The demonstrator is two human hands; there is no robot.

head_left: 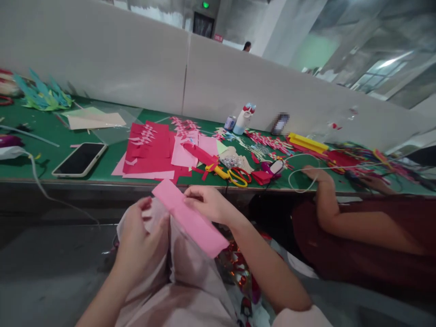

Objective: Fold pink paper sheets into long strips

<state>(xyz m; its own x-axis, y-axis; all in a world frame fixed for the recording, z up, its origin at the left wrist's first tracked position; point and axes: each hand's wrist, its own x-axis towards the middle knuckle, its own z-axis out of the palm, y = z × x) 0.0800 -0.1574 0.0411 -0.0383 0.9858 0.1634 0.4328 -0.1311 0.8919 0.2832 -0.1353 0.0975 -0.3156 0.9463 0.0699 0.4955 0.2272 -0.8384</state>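
Note:
A folded-looking pink paper strip slants above my lap. My right hand is closed on its upper edge, thumb and fingers pinching the paper. On the strip's near side is my left hand, fingers loosely curved and apart from the thumb. Its thumb tip comes close to the strip's lower edge; whether it touches I cannot tell. Beyond the strip, on the green table, lie red paper sheets with small cut pink pieces on top. Yellow-handled scissors and orange-handled scissors rest near the table edge.
A phone lies at the left, near a white cable. Blue-green paper leaves stand farther back. A can, white bottle and yellow bar line the partition. At the right, another person's hand rests on the table.

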